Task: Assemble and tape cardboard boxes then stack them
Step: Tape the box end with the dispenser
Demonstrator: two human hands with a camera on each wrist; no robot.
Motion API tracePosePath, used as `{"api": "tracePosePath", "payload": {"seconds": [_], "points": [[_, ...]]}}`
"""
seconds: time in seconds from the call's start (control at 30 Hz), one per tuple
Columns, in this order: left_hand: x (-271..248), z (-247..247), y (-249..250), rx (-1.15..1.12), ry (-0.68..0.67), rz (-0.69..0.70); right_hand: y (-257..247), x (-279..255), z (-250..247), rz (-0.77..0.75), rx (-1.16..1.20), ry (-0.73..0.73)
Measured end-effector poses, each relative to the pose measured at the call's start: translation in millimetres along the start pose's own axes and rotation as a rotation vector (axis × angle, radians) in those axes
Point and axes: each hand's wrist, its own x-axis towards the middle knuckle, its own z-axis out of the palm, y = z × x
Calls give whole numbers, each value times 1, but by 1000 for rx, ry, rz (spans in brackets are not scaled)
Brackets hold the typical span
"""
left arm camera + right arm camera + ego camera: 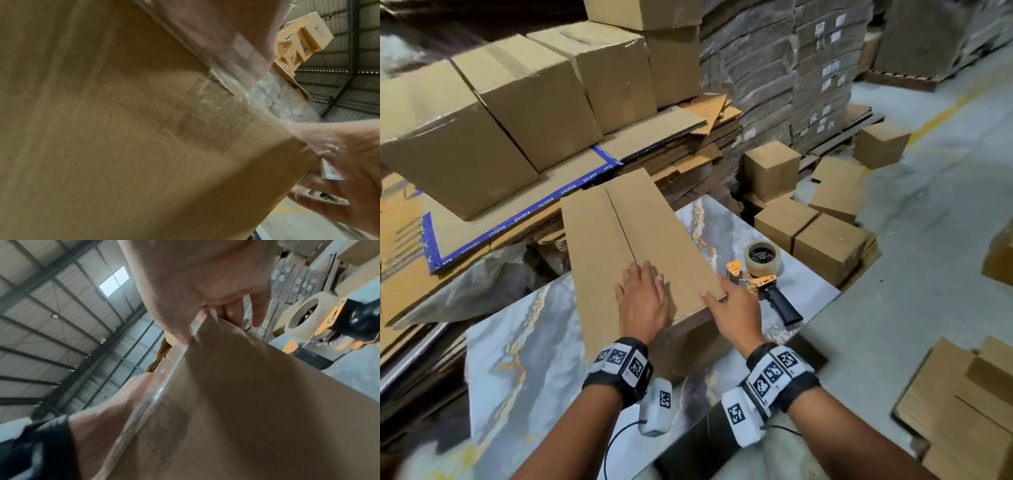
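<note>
My right side is tight: the tape dispenser (762, 274) sits just beside the box (633, 253). To the left I see bare table (524, 342); beyond, stacked boxes (517, 102) block the way.

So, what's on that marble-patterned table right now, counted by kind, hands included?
Cardboard box: 1
Tape dispenser: 1
Hands on the box: 2, left hand and right hand
Total: 4
</note>
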Motion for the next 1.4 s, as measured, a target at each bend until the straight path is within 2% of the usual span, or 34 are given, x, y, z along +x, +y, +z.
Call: {"api": "tracePosePath", "payload": {"seconds": [0.1, 0.2, 0.27, 0.4, 0.47, 0.57, 0.67, 0.73, 0.8, 0.9, 1.0, 1.13, 1.23, 1.3, 1.4], "points": [[-1, -2, 3, -12, -19, 16, 4, 7, -6, 1, 55, 14], [-7, -9, -7, -13, -75, 73, 5, 5, -7, -69, 41, 38], [-15, -17, -29, 61, -99, 108, 5, 4, -7, -81, 44, 43], [-37, -33, -81, 93, -91, 41, 1, 5, -10, -55, 38, 1], [-42, -33, -91, 79, -79, 33, -10, 2, -11, -45, -132, -11], [-42, -30, -88, 84, -63, 10, -44, -11, -2, -93, -591, -38], [-42, -32, -88, 65, -59, -18, -72, -30, 30, -255, -773, -126], [-45, -35, -93, 47, -55, -38, -74, -38, 44, -322, -856, -169], [-47, -37, -98, 27, -56, -63, -63, -31, 33, -312, -879, -151], [-45, -33, -97, 13, -56, -68, -31, -9, -10, -182, -819, -79], [-40, -27, -87, 11, -48, -57, -16, 7, -38, -71, -767, -103], [-41, -30, -82, 33, -61, -86, -41, -6, -16, -210, -830, -95], [-43, -31, -82, 42, -77, -94, -62, -29, 21, -305, -849, -195], [-43, -32, -84, 37, -76, -102, -67, -35, 33, -305, -863, -236], [-44, -32, -87, 26, -60, -114, -52, -25, 16, -274, -860, -199]]}}
